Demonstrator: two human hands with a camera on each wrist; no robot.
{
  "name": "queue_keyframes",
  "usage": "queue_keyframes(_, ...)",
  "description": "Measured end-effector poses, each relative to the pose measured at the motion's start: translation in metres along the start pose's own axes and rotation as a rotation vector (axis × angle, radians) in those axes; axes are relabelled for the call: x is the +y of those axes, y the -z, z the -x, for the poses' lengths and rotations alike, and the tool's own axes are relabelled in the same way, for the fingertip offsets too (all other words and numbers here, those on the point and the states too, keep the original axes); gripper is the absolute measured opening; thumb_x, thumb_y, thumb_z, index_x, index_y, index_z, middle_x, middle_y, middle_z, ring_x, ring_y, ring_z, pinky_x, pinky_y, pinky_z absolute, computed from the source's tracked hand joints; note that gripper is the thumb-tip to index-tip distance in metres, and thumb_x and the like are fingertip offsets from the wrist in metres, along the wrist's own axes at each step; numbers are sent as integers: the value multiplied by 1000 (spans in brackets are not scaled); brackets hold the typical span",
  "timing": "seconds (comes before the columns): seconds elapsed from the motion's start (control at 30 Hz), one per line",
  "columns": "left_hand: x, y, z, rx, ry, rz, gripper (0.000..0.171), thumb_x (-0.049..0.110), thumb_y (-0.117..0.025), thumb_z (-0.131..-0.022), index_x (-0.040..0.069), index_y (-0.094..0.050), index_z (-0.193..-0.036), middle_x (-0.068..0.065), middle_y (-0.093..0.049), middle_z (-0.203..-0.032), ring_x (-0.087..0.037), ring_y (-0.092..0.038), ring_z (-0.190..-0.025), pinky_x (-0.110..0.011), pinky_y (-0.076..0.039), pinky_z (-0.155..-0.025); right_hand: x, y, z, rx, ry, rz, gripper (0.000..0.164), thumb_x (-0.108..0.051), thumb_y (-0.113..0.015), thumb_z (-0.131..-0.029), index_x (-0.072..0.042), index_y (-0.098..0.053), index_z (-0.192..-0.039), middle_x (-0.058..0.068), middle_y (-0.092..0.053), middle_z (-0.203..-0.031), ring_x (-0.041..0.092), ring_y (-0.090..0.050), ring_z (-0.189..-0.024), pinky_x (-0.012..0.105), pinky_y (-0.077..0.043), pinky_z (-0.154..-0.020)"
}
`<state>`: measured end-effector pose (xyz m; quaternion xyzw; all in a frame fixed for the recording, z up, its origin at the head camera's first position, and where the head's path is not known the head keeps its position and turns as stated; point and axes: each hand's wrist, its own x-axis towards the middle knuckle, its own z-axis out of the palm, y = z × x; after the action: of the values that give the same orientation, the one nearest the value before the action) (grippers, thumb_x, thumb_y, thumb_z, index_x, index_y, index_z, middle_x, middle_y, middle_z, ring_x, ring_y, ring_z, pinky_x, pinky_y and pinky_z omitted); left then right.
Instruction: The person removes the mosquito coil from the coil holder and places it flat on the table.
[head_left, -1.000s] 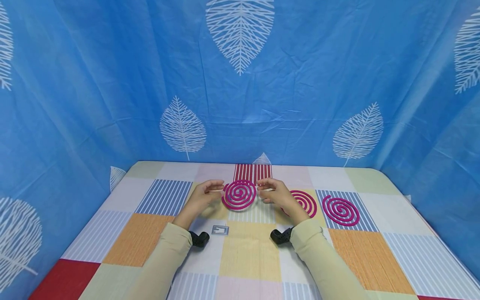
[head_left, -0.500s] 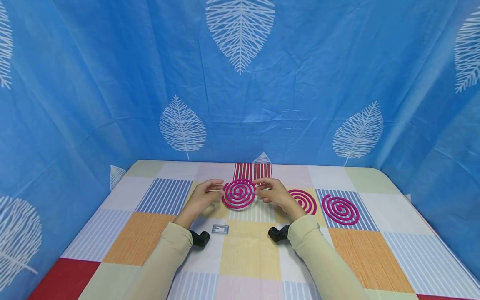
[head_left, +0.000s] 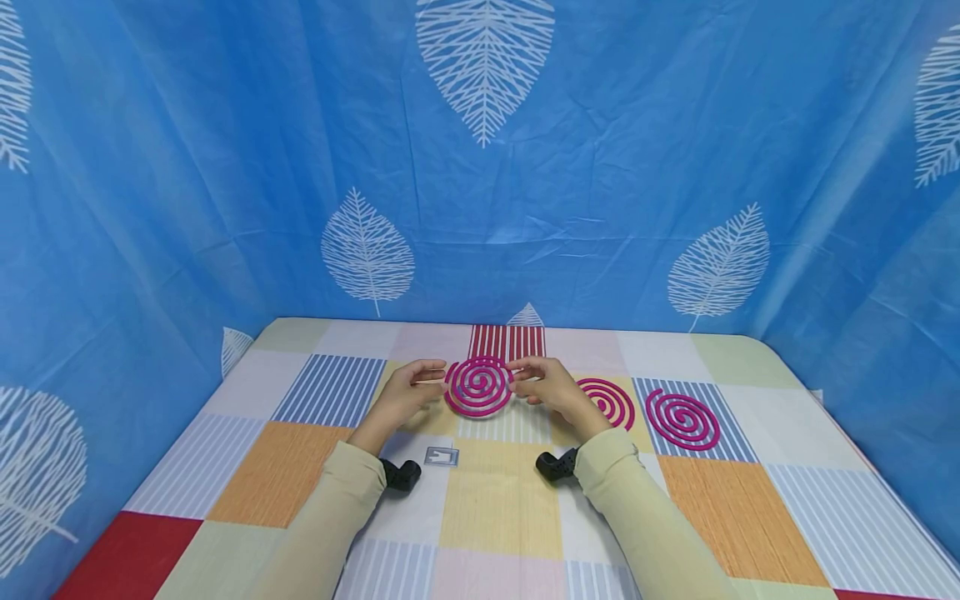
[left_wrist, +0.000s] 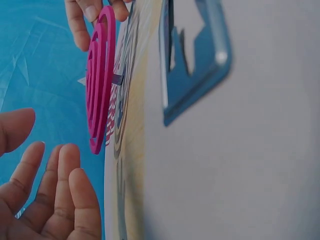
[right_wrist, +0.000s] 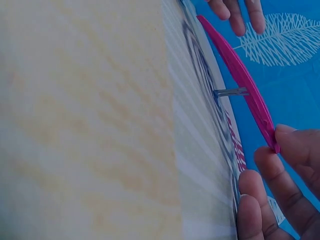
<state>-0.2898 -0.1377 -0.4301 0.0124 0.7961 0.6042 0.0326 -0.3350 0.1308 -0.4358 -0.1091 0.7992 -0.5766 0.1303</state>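
A magenta mosquito coil (head_left: 478, 386) sits raised above the tablecloth on a thin metal stand (right_wrist: 231, 92), whose upright prong meets its underside. My right hand (head_left: 553, 390) pinches the coil's right edge between thumb and forefinger, the other fingers bent below it. On the opposite side, my left hand (head_left: 405, 400) is held with fingers spread and holds nothing; in the left wrist view its fingertips (left_wrist: 82, 192) are apart from the coil. Two more mosquito coils lie to the right, one (head_left: 611, 402) partly behind my right hand and another (head_left: 682, 419) on a blue striped patch.
A flat metal plate (head_left: 442, 457) with a cut-out lies in front of the coil, near my left wrist. The patchwork tablecloth (head_left: 502, 500) covers the table. Blue curtains (head_left: 480, 208) with white leaf prints stand behind and at both sides. Both wrists wear black camera mounts.
My right hand has moved slightly left, from beside the raised coil to its edge, and now pinches it. My left hand and the other coils have stayed in place.
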Motion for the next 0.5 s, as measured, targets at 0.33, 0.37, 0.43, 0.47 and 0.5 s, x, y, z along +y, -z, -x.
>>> queue_keyframes(0.33,-1,0,0,-11,17,-14,50,2,-72,-100,-7,-58,-147,-29,-60,-148,-45,-60,-132,-50,-57,-100,1,0,-2,6,-27,7,39,0,-75,-97,8,-67,-135,14,-72,-109,10,-66,-83,26,-56,-72)
queue_keyframes(0.37,-1,1,0,-11,21,-18,51,2,-72,-100,-7,-58,-148,-29,-59,-148,-45,-60,-133,-50,-57,-101,1,0,-2,5,-29,9,39,0,-75,-97,8,-68,-135,13,-73,-109,10,-66,-83,26,-56,-73)
queue_keyframes(0.43,-1,1,0,-13,33,-26,52,3,-72,-99,-6,-57,-149,-29,-58,-150,-46,-59,-136,-51,-56,-102,2,0,-2,2,-29,14,38,1,-75,-97,8,-68,-134,13,-73,-108,10,-65,-83,26,-56,-73)
queue_keyframes(0.47,0,1,0,-16,39,-25,53,2,-72,-99,-6,-56,-150,-30,-57,-151,-46,-57,-137,-51,-56,-102,3,0,-3,1,-32,13,38,1,-75,-97,8,-68,-133,13,-73,-107,10,-65,-83,26,-55,-73)
queue_keyframes(0.5,0,0,-1,-19,48,-27,55,2,-71,-99,-6,-55,-151,-30,-56,-151,-46,-56,-138,-51,-56,-103,4,-1,-4,0,-33,13,38,2,-75,-96,8,-68,-133,13,-74,-106,10,-65,-83,26,-55,-73)
